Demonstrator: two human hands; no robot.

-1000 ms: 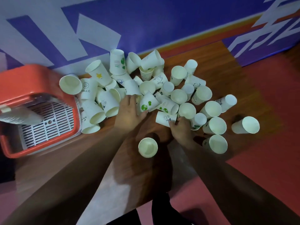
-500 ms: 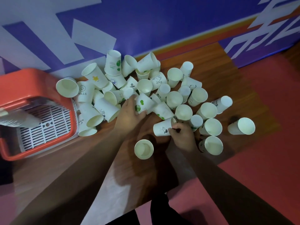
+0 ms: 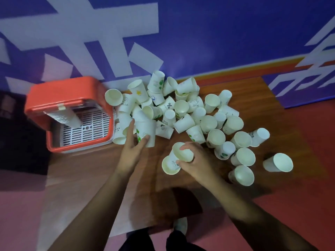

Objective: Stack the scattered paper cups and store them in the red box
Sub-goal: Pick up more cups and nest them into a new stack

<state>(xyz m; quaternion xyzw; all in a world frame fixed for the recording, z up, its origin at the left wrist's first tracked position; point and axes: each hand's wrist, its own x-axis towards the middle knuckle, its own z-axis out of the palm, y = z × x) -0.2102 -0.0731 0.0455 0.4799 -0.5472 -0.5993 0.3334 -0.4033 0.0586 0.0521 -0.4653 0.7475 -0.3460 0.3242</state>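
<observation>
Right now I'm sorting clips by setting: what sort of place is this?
Likely a staged indoor demo or activity space: a purple wall with large white graphics, a red floor, and a wooden table heaped with paper cups beside a red box.

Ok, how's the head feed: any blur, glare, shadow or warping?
Head view: dim, no glare; dark shadow across the near table; wide-angle stretch at the edges; slightly soft, yet the left hand gripping the green-dotted cup and the right hand holding a white cup read clearly.
</observation>
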